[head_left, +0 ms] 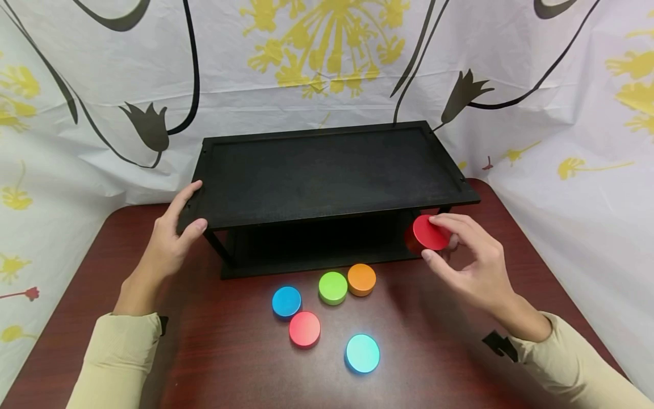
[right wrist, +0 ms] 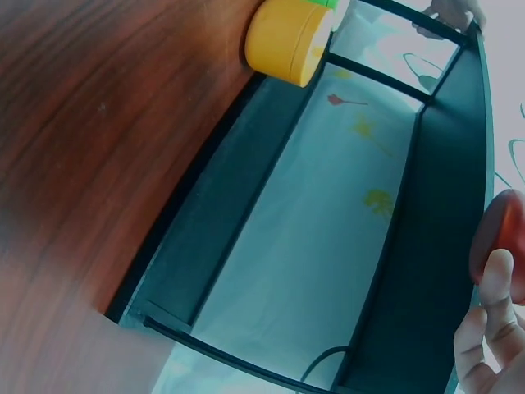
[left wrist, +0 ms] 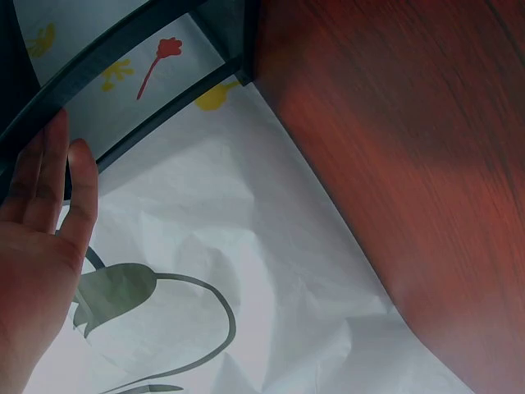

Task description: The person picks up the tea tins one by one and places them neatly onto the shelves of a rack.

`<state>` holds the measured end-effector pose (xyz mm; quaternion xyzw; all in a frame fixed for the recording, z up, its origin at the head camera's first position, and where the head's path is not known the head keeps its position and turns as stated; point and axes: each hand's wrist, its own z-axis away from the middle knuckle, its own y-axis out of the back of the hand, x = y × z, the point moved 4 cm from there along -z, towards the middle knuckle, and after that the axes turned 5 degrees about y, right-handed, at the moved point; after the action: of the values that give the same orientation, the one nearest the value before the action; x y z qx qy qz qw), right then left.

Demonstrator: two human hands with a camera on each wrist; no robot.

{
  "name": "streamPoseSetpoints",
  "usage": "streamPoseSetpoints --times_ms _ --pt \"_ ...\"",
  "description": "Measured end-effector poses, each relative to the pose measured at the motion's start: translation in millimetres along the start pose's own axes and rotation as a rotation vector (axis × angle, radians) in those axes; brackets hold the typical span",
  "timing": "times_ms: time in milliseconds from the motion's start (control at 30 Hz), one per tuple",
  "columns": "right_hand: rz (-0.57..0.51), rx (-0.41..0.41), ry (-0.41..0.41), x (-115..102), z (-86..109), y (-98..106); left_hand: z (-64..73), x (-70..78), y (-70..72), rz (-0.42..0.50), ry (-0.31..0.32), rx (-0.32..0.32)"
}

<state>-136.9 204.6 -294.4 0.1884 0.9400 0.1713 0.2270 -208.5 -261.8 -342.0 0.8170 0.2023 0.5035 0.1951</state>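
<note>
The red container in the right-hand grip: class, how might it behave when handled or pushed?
The red container is probably stiff: its visible rim shows no dent in the right-hand grip. Its smooth-looking surface may be slippery. On its side it would likely roll, being round.

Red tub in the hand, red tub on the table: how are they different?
The right hand pinches the held red tub; the other red tub rests on the table. The held one is by the shelf; the other is near the blue tub. Both are red and round.
</note>
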Motion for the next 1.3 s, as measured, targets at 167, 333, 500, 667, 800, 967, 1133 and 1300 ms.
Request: streamPoseSetpoints --times_ms 167,333,500,667,800,967,1133,1300 --pt "0.014 0.033 0.005 0 -7.2 4 0.1 -0.5 -0.2 -0.001 0.000 -0.001" --pt "0.009 0.056 0.003 1 -14.5 7 0.0 -0.7 -0.6 0.005 0.002 -0.003" --pt "0.007 0.079 -0.025 5 -21.6 12 0.0 -0.5 -0.7 0.011 0.000 -0.005" --pt "0.021 0.097 -0.049 9 -27.5 15 -0.1 -0.6 -0.3 0.009 -0.007 0.001" --pt "0.052 0.110 -0.058 13 -32.0 18 -0.4 -0.6 0.0 0.003 -0.013 -0.001" --pt "0.092 0.119 -0.075 20 -35.2 20 -0.6 -0.8 -0.3 0.003 -0.019 -0.001" --pt "0.126 0.111 -0.107 26 -36.6 21 -0.9 -1.3 -0.3 0.002 -0.022 -0.001" --pt "0.157 0.104 -0.166 30 -38.3 23 -1.0 -1.8 -0.5 0.006 -0.018 0.001"
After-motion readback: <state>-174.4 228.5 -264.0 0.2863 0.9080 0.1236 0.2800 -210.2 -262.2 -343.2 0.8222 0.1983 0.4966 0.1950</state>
